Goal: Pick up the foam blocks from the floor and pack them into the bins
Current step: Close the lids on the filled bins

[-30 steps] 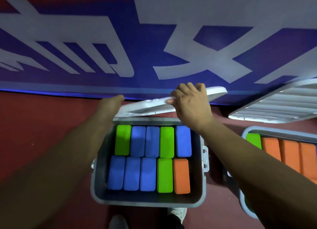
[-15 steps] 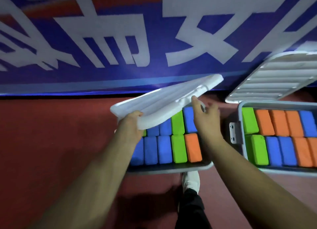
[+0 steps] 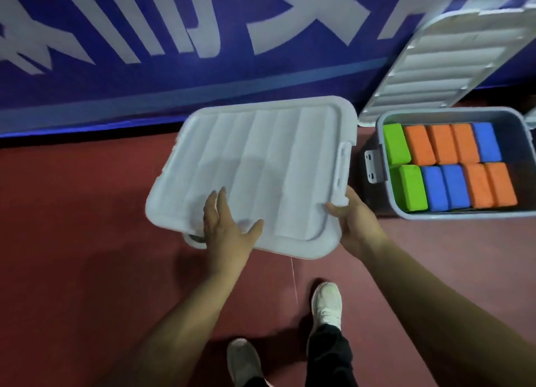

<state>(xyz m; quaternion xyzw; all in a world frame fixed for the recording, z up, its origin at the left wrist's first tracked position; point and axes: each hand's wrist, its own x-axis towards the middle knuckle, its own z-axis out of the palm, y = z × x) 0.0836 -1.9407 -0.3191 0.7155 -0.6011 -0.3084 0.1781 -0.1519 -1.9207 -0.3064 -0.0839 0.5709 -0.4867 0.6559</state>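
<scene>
A white ribbed lid lies flat over the left bin and hides it and its blocks; only a bit of the bin's corner shows under the lid's near edge. My left hand presses flat on the lid's near part with straight fingers. My right hand grips the lid's near right corner beside its latch. To the right stands an open grey bin packed with green, orange and blue foam blocks.
The second bin's white lid leans against the blue wall banner behind it. Red floor spreads to the left and front. My white shoes stand just in front of the covered bin.
The lid, held tilted above the left bin before, has come down flat over it and covers the blocks. My left hand moved onto the lid's top; my right shifted to its near right corner.
</scene>
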